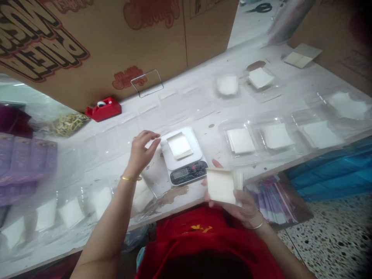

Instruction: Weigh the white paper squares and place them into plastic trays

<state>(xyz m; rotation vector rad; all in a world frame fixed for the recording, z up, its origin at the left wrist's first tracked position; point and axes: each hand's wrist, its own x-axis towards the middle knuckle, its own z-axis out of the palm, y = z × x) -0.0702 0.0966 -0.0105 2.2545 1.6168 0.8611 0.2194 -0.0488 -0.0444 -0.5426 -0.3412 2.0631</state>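
Beside the left edge of a white digital scale point(183, 152) hovers my left hand point(145, 149), thumb and fingers curved with a small gap and nothing visible between them. A small stack of thin cream square sheets point(179, 146) lies on the scale's platform. In front of my body, my right hand point(244, 207) grips a thicker stack of cream square sheets point(221, 186), fingers around its underside and right edge. Clear plastic trays point(238, 141) holding similar stacks stand right of the scale. More stacks in trays point(71, 213) sit at the left, partly behind my left forearm.
A red tape dispenser point(104, 109) and a bent wire frame point(147, 83) stand by the large cardboard box point(162, 46). Purple packages point(27, 166) are at the left. Below the table's right edge is a carton of purple-white packets point(273, 199). Scissors point(261, 7) lie far back.
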